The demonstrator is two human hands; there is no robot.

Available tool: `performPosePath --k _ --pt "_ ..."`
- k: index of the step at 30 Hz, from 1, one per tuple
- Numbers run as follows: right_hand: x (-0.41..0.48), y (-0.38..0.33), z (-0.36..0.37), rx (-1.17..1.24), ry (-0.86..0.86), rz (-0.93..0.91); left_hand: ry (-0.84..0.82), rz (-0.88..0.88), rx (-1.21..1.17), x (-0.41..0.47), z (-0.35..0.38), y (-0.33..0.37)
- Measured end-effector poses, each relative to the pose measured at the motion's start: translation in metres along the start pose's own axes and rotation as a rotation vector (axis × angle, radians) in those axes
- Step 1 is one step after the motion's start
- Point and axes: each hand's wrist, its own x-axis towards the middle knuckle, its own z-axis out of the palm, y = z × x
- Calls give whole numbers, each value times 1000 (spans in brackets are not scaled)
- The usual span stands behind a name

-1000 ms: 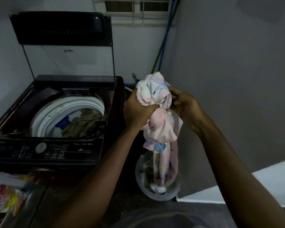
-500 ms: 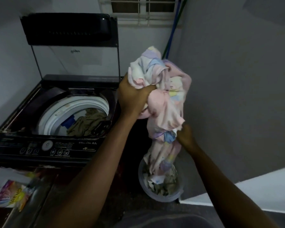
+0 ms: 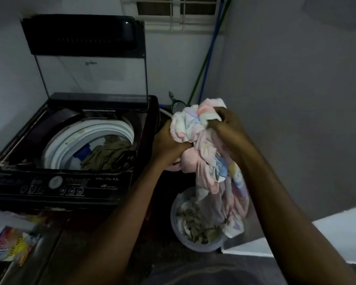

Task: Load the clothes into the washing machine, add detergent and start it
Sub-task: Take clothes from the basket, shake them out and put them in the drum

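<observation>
A pastel pink, white and blue cloth [image 3: 212,161] hangs bunched in front of me, to the right of the washing machine [image 3: 58,182]. My left hand [image 3: 169,145] grips its upper bunch from the left. My right hand [image 3: 224,122] grips the top of the bunch from the right. The cloth's tail trails down into a round bucket [image 3: 199,245] on the floor that holds more clothes. The machine's lid [image 3: 84,33] stands open, and an olive garment [image 3: 107,155] lies in the white drum. A colourful detergent packet [image 3: 10,245] lies at the lower left.
The machine's control panel [image 3: 53,184] faces me at its front edge. A grey wall [image 3: 296,99] closes in on the right, with a white ledge [image 3: 337,233] low down. Blue and green poles [image 3: 210,54] lean in the corner under a window.
My right hand rose from the cloth's lower part to grip the top of the bunch. The bunch came down from its raised position, staying to the right of the machine.
</observation>
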Motion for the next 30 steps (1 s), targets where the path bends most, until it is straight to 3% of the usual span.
performPosePath --k 3,6,8,11,15,18,21,24,26,30 --pt "11 -4 4 -64 -174 160 -174 45 -189 0 -8 -5" --pt "18 -6 1 83 -214 341 -307 61 -283 -1 -16 -2" --pt "19 -7 1 183 -255 365 -221 45 -296 1 -10 1" --pt "20 -4 3 327 -320 364 99 -42 -301 2 -1 4" --pt "16 4 5 426 -236 299 190 -8 -207 9 1 8" --pt "-4 21 -15 315 -180 122 216 22 -112 15 -4 13" --pt "-32 57 -44 37 -33 -24 302 2 -120 18 -14 19" --pt "-46 110 -43 -209 -137 149 328 -10 -187 21 -19 31" --pt "-46 145 -30 -243 -256 123 302 -14 -251 20 -15 41" --pt "-35 176 2 -206 -20 118 280 -21 -318 14 -13 49"
